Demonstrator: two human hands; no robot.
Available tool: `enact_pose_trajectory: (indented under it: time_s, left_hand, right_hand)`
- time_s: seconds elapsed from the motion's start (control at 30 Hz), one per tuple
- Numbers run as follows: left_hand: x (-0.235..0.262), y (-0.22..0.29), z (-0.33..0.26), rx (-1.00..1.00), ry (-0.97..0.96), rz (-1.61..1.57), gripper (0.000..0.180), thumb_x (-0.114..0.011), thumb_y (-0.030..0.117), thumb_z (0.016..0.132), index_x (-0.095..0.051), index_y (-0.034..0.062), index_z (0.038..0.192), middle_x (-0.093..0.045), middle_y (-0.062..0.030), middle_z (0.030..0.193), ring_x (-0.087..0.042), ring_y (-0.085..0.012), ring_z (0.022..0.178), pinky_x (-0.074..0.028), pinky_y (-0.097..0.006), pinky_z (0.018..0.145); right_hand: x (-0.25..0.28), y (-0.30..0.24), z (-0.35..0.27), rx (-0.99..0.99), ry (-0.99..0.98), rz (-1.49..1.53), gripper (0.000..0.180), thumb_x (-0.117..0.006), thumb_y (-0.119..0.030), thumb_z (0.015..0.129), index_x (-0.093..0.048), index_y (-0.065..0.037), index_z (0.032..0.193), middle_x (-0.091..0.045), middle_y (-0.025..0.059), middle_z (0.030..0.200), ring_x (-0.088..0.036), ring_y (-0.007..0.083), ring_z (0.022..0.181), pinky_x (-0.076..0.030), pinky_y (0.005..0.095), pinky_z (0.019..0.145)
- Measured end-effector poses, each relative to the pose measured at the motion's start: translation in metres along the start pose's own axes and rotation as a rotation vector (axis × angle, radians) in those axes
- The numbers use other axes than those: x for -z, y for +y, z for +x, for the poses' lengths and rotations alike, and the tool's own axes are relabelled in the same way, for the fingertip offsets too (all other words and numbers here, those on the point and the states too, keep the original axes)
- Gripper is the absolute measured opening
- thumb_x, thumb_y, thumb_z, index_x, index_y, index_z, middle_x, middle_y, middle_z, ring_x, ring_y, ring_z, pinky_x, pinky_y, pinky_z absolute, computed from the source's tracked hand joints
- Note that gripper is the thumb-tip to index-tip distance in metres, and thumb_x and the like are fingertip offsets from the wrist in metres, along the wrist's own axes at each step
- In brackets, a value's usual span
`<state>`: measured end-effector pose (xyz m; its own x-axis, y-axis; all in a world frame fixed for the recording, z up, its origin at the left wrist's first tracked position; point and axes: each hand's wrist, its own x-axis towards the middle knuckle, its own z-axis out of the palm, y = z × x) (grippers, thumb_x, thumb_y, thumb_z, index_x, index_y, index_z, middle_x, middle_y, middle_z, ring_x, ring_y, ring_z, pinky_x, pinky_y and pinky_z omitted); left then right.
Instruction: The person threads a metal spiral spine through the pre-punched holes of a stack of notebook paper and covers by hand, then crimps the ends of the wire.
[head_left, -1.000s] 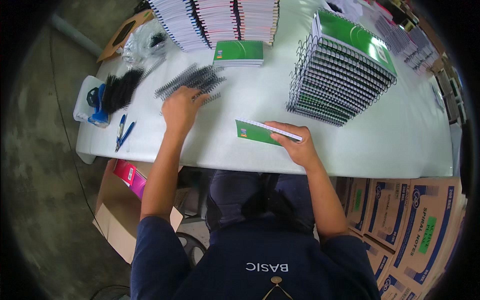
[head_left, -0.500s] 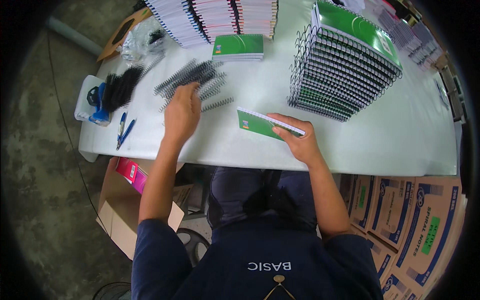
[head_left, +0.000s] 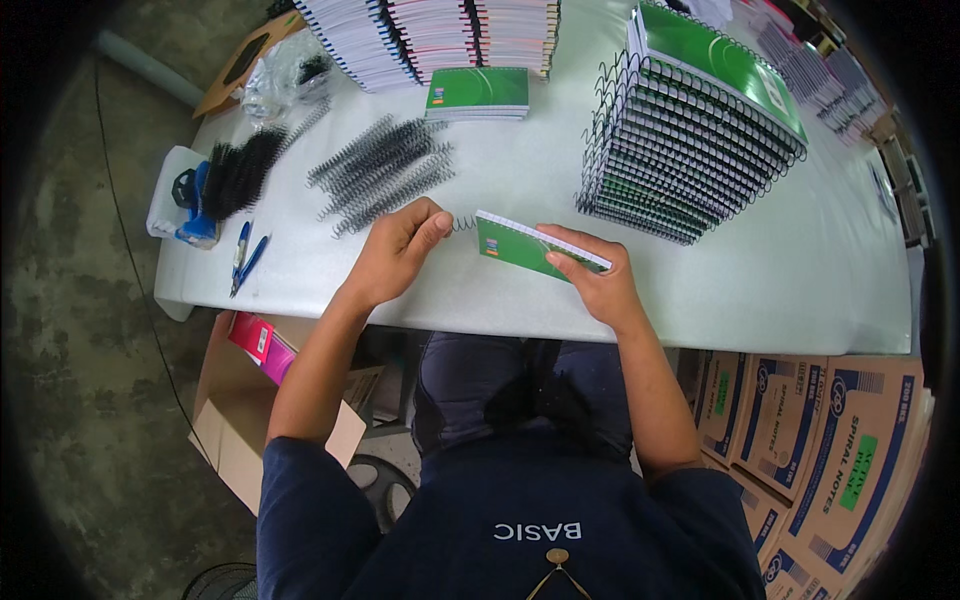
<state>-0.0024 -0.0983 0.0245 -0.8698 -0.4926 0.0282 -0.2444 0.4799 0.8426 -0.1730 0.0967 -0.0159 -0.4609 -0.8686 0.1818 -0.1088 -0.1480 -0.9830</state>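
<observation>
My right hand [head_left: 592, 275] is closed on a small green-covered notebook [head_left: 510, 248], thumb on the cover and fingers behind, its white page edge turned upward. Closed in a pinch, my left hand [head_left: 402, 250] holds a black spiral binding coil [head_left: 464, 224]. The coil's free end reaches the notebook's left corner; whether it has entered the holes I cannot tell. Just beyond my left hand lies a pile of loose spiral coils [head_left: 380, 170]. A short stack of green notebooks [head_left: 477, 95] sits farther back.
A tall stack of spiral-bound green notebooks [head_left: 690, 150] stands at right. Blue-handled pliers [head_left: 250, 262], a bundle of black coils [head_left: 240, 175] and a plastic bag [head_left: 283, 82] lie at left. Tall notebook stacks [head_left: 430, 40] rise at the back. Cartons [head_left: 800, 440] stand below the table's right side.
My left hand has come from the coil pile toward the notebook, bringing one coil to its left corner. My right hand and the notebook have hardly moved.
</observation>
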Motion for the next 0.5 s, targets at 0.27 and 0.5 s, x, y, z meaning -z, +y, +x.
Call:
enact_pose_trajectory:
  time_s: [0.27,0.5]
  left_hand:
    - [-0.010,-0.004,0.004,-0.003,0.049,-0.174,0.014,-0.056,0.019,0.092,-0.051,0.0051,0.091,-0.049,0.0003,0.078,-0.043,-0.0055,0.067,-0.037,-0.020,0.057]
    - [0.003,0.033,0.013,-0.351,0.026,0.407,0.024,-0.065,0.013,0.081,-0.053,0.0073,0.101,-0.057,-0.0046,0.092,-0.051,-0.0173,0.078,-0.038,-0.031,0.078]
  right_hand:
    - [0.000,0.001,0.000,-0.021,-0.019,-0.003,0.028,-0.061,-0.002,0.084,-0.063,-0.003,0.111,-0.066,0.0078,0.106,-0.059,0.0108,0.095,-0.044,0.0232,0.086]
    - [0.001,0.003,-0.002,0.012,-0.026,-0.034,0.027,-0.061,-0.003,0.084,-0.064,-0.004,0.110,-0.067,0.0077,0.103,-0.060,0.0108,0.090,-0.046,0.0236,0.083]
